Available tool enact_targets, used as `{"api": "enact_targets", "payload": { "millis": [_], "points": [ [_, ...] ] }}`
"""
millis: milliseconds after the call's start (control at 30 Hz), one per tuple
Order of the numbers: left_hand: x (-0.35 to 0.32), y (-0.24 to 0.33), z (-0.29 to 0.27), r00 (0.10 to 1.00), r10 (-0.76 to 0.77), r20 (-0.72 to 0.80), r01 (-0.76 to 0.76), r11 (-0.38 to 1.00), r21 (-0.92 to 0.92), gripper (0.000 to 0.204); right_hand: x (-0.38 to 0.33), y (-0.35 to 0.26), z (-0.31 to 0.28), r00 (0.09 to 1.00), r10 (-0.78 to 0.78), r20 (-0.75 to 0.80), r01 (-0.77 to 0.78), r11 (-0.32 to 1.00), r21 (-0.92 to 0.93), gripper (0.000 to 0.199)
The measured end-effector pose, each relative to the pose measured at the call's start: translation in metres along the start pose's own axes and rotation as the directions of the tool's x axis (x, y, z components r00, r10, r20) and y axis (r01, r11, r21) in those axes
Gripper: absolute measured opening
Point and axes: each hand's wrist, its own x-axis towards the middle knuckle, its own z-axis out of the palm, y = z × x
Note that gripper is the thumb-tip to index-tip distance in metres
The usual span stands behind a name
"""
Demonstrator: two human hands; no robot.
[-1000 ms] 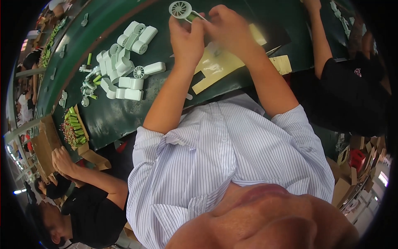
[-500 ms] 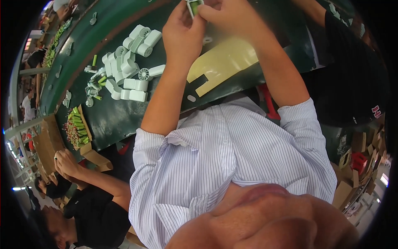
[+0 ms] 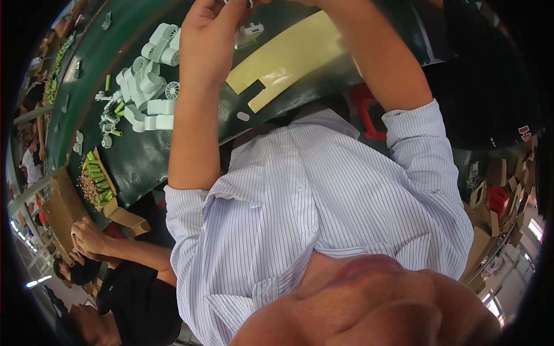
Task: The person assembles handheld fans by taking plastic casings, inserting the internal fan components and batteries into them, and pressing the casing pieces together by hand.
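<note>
At the top edge, my left hand has its fingers closed around a pale plastic casing, of which only a small edge shows. My right hand is mostly cut off by the top of the picture, and its fingers are hidden. A pale part lies on the green table just beside my left hand. Left of my left forearm is a pile of pale mint casings with round, spoked ends. Below my hands lies a yellow sheet with a notch cut out.
Small assemblies with green cylinders lie left of the casings. A cardboard tray of green cylinders stands at the table's left edge, near a co-worker's hands. A small white oval piece lies by the front edge. Another person in black is at the right.
Both my hands have moved up and left in the picture, carrying the casing mostly out of view. The green cylinder seen in it earlier is now hidden. The pale part beside my left hand is more exposed.
</note>
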Motion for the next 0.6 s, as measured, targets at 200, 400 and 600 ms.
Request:
{"api": "enact_targets", "payload": {
  "millis": [200, 400, 600],
  "points": [
    [0.009, -0.003, 0.042, 0.875, -0.152, -0.459, 0.402, 0.756, 0.517, 0.023, -0.009, -0.004, -0.024, 0.979, 0.168, 0.112, -0.168, 0.986, -0.014, 0.039],
    [0.000, -0.007, 0.032, 0.890, -0.108, -0.442, 0.385, 0.698, 0.604, 0.017, 0.004, 0.014, -0.032, 0.859, 0.096, 0.503, -0.185, 0.974, 0.130, 0.023],
    [0.014, -0.015, 0.057, 0.895, 0.002, -0.447, 0.387, 0.497, 0.777, 0.017, 0.000, 0.024, -0.045, 0.913, 0.107, 0.394, -0.185, 0.969, 0.166, 0.022]
  ]
}}
